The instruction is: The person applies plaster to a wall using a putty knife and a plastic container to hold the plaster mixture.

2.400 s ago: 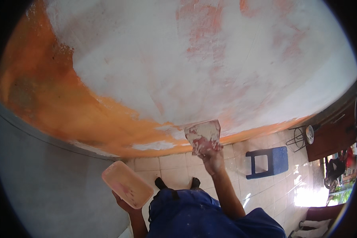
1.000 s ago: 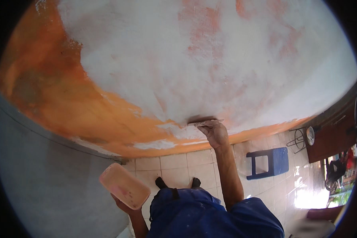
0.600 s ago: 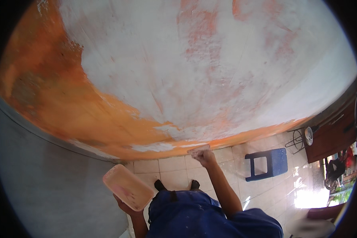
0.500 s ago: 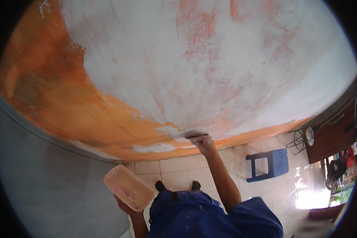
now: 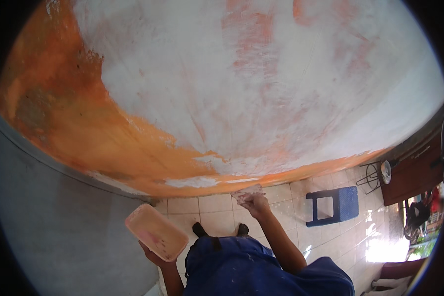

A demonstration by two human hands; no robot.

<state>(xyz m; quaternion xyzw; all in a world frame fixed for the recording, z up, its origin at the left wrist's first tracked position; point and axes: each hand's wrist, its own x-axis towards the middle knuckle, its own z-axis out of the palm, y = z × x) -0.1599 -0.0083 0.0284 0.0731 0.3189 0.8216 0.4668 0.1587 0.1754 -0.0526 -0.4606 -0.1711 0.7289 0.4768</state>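
A patchy white-and-orange wall (image 5: 207, 89) meets a tiled floor (image 5: 217, 220) with a blue stool (image 5: 346, 203). The right hand's grip (image 5: 258, 204) pinches a flat, paste-smeared scraper (image 5: 245, 193) before the wall's lower edge; the left hand's (image 5: 155, 255) clasps a peach tray (image 5: 153, 222), pink-smudged inside.

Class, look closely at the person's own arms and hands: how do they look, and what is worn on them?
The left hand and the right hand are bare, with no gloves showing. The left forearm and right forearm are uncovered, with no watch in sight. A loose blue sleeve shows on the right side, matching the blue top, which bears small pale specks.
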